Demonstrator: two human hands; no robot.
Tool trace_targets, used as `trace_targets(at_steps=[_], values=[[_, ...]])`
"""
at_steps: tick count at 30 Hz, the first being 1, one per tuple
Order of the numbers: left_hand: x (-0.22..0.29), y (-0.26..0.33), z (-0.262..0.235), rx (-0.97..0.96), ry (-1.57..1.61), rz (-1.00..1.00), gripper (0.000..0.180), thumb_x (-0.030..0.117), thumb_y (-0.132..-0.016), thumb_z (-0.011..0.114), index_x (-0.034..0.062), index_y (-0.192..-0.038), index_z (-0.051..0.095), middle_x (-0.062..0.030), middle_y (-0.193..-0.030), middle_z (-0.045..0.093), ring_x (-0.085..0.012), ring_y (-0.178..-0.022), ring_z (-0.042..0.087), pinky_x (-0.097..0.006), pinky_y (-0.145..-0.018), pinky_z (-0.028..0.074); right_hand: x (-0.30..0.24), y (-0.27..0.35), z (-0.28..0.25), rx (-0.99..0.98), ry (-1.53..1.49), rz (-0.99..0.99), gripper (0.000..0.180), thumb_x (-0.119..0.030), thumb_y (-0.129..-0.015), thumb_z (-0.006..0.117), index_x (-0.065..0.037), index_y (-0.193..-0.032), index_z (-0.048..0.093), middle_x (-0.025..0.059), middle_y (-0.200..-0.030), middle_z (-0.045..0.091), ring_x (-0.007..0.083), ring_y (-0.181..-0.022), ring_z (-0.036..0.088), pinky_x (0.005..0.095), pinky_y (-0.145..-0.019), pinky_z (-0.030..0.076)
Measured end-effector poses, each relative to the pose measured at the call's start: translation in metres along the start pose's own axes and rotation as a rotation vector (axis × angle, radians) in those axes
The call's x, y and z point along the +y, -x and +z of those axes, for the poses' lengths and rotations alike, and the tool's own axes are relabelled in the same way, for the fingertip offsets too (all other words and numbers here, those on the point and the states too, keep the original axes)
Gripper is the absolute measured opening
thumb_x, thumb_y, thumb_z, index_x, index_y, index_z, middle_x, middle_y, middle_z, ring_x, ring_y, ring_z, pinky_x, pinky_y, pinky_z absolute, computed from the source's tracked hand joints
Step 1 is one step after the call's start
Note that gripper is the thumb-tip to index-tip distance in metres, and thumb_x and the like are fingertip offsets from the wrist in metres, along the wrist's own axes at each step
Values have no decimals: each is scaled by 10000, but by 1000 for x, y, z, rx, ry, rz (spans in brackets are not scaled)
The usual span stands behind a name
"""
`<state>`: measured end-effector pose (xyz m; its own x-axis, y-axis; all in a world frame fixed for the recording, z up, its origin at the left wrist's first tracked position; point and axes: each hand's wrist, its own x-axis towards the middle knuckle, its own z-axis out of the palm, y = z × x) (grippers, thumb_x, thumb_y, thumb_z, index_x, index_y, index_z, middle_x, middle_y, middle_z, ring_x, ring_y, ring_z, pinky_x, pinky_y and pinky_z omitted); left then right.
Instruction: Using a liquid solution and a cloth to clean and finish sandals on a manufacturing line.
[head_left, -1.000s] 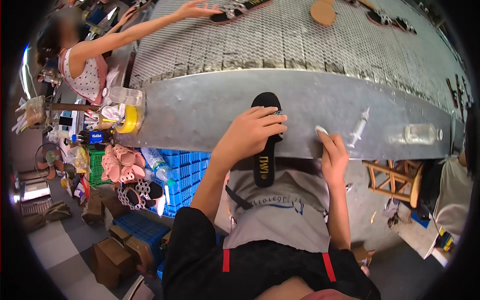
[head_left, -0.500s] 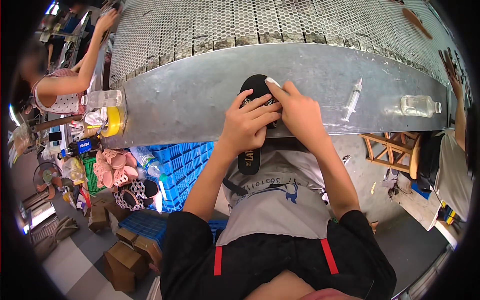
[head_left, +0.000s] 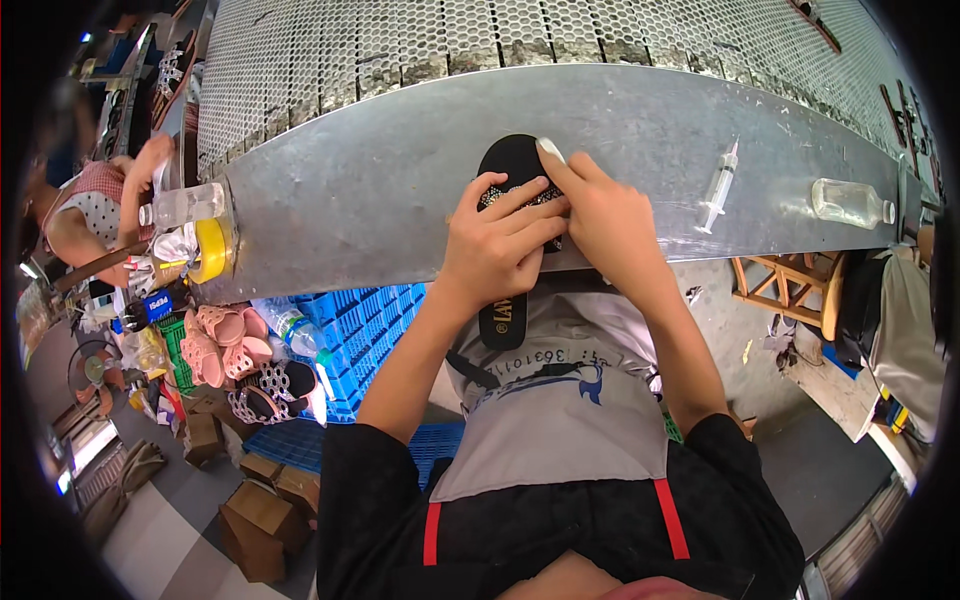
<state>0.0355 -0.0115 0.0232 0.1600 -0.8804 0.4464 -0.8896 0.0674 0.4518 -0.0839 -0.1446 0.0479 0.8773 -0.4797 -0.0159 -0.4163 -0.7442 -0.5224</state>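
Note:
A black slide sandal (head_left: 508,157) with a glittery strap is held at the metal bench's front edge, toe pointing away from me and heel end over my apron. My left hand (head_left: 500,240) is closed on it, fingers laid across the strap. From the right side my right hand (head_left: 607,215) grips the sandal near the toe, its lower fingers hidden. Something small and white (head_left: 550,150) sits at the tip of its extended digit, against the sandal's edge; whether it is a finger cover or a scrap of cloth I cannot tell.
On the metal bench (head_left: 350,190) lie a syringe (head_left: 718,187) and a clear bottle (head_left: 852,203) to the right. Another bottle (head_left: 190,205) and a yellow tape roll (head_left: 208,250) stand left. Beyond is a perforated conveyor (head_left: 420,40). Pink clogs (head_left: 222,340) and blue crates (head_left: 370,330) are below left.
My view has shifted slightly. Both hands keep their hold on the sandal, with the white-tipped digit still at its toe edge. The co-worker at left has lowered an arm.

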Motion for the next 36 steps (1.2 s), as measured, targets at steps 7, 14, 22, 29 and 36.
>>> trace_targets(at_steps=[7,14,22,29,36], values=[[-4,-4,1,5,-30,15,241,37,-728,661,164,-917,738,38,-1080,749,-170,-1152,658,-466,-990,448,2,-20,1,64,-16,4,525,-59,-819,614,-168,-1333,612,89,-1007,611,358,-708,673,448,-601,538],[-5,-11,-1,-7,-64,61,195,37,-737,675,168,-873,725,58,-1098,743,-156,-1132,661,-451,-964,466,41,-13,-3,293,-554,66,433,15,-932,511,-72,-1343,616,108,-865,549,257,-764,579,333,-711,480],[-126,-150,-52,64,-368,89,305,-23,-788,567,102,-1036,693,-58,-1157,678,-296,-1102,605,-461,-948,432,46,36,-10,395,-750,156,357,0,-1003,486,-54,-1326,627,81,-834,521,170,-757,521,270,-718,438],[110,-161,-112,533,896,520,33,50,-889,633,82,-898,632,-81,-897,704,-231,-782,661,-352,-643,529,53,29,-10,431,-731,135,337,-39,-1015,514,-80,-1332,622,82,-857,549,169,-757,546,265,-711,448],[230,-152,-144,556,1449,31,283,-126,-760,649,103,-673,507,5,-902,542,-178,-647,480,-285,-513,307,52,31,-8,472,-922,205,311,-71,-1030,502,-55,-1317,621,88,-938,604,157,-800,585,275,-738,466]])
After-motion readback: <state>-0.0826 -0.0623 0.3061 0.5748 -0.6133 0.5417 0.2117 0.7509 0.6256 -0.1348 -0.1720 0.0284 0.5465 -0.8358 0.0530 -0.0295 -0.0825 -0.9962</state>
